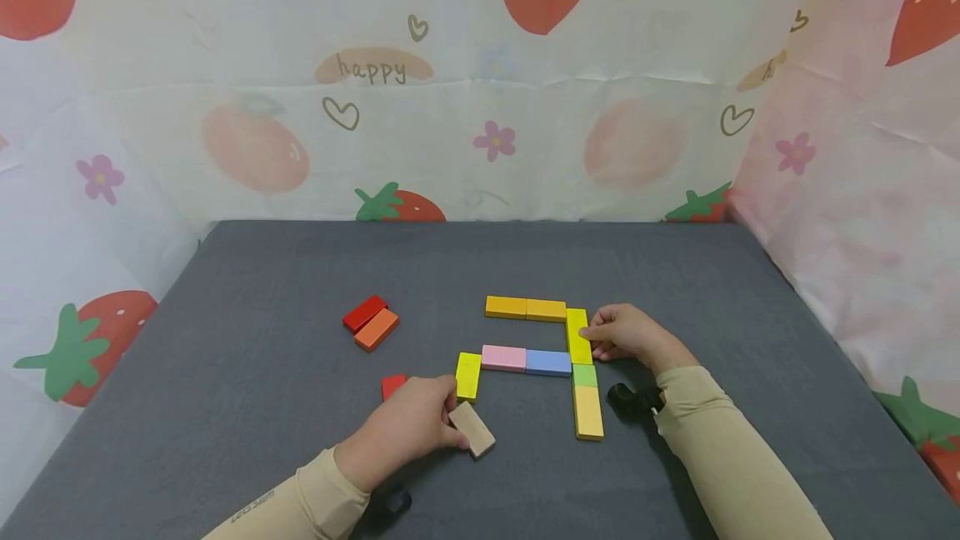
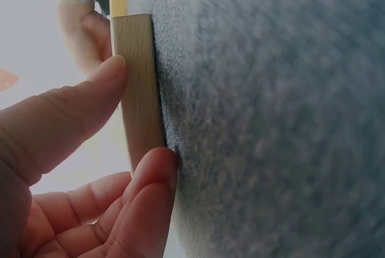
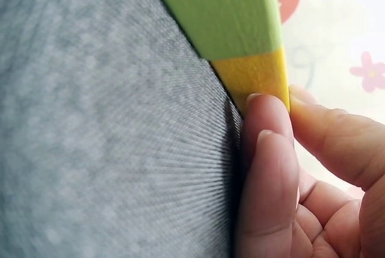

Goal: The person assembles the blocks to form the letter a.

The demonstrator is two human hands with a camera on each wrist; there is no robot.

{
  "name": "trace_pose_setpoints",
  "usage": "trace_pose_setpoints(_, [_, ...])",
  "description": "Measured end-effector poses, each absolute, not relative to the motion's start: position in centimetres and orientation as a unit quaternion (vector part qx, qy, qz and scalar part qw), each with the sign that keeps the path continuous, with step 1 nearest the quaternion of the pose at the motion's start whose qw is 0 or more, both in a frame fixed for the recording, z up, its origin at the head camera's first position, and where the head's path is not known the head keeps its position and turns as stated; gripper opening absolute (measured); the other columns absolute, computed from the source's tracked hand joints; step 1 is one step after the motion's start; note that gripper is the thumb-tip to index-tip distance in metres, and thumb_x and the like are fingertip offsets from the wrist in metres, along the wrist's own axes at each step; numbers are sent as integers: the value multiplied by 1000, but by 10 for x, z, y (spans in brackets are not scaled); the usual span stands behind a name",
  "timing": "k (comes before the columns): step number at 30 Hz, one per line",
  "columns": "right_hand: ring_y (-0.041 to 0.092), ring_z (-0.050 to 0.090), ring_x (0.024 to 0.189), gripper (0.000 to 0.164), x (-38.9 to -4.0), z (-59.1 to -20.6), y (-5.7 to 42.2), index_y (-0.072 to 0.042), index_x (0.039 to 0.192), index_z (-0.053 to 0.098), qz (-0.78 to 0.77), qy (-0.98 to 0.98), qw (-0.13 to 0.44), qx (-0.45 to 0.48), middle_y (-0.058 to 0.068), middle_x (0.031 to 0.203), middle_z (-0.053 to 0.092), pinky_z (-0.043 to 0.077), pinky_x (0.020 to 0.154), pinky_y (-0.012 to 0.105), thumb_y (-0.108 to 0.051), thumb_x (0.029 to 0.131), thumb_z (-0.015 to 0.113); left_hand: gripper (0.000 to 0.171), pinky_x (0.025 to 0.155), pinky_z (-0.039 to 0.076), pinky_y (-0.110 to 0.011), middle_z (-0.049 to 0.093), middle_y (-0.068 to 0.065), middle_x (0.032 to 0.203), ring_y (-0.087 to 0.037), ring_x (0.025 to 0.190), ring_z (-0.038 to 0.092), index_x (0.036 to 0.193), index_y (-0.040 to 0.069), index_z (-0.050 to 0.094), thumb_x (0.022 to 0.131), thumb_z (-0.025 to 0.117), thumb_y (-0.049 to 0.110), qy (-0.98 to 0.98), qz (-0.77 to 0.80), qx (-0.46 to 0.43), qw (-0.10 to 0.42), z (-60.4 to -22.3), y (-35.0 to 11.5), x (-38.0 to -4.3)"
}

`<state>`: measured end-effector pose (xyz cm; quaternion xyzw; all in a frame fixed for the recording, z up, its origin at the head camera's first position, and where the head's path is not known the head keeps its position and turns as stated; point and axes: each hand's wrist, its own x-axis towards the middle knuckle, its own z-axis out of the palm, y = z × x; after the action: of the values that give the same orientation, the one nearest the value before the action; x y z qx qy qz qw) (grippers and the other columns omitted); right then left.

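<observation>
In the head view my left hand (image 1: 414, 417) pinches a plain wooden block (image 1: 472, 430) at its end, close below a yellow block (image 1: 468, 377). The left wrist view shows the thumb on the wooden block's face (image 2: 138, 83) and a fingertip at its lower end, close over the cloth. My right hand (image 1: 636, 335) holds another yellow block (image 1: 577, 344) by its right side, thumb on top and curled fingers along the edge. That block adjoins a green block (image 1: 584, 375). A pink block (image 1: 503, 358) and a blue block (image 1: 548, 363) form a row between the yellow ones.
Two amber blocks (image 1: 507, 307) lie end to end at the back, and a light orange block (image 1: 588, 413) lies below the green one. To the left are a red block (image 1: 365, 313) and an orange block (image 1: 377, 329). Another red block (image 1: 393, 385) is partly behind my left hand.
</observation>
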<state>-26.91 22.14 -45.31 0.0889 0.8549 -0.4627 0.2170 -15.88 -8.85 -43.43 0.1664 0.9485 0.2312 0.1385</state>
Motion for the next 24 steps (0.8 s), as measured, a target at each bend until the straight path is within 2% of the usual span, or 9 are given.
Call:
trace_pose_setpoints(9, [16,56,60,19,-269,-452,222,-5,84,58,-463,855,218,87,7,75,59,49,58,25,-23,84,66,40,48,34,-21,48,4,59,-9,52,45,74,14,48,64,83,31,950,230,163,136,-433,-87,-158])
trace_pose_setpoints(16, [17,56,60,20,-268,-451,222,-6,85,59,-464,852,225,88,7,76,60,50,59,26,-24,83,67,42,48,37,-25,50,3,61,-11,52,45,81,15,52,63,82,37,949,233,150,152,-428,-94,-171])
trace_pose_setpoints(19, [17,56,60,21,-268,-451,221,-5,84,59,-463,853,223,90,7,76,60,50,59,26,-24,83,67,45,49,38,-26,52,2,64,-13,54,47,91,14,54,64,82,37,946,231,151,167,-424,-99,-182])
trace_pose_setpoints(24, [16,56,60,21,-268,-451,222,-5,85,59,-462,853,224,90,7,76,59,50,59,26,-24,84,66,59,53,40,-27,53,0,70,-14,60,49,117,12,53,68,80,28,937,231,164,204,-425,-100,-199])
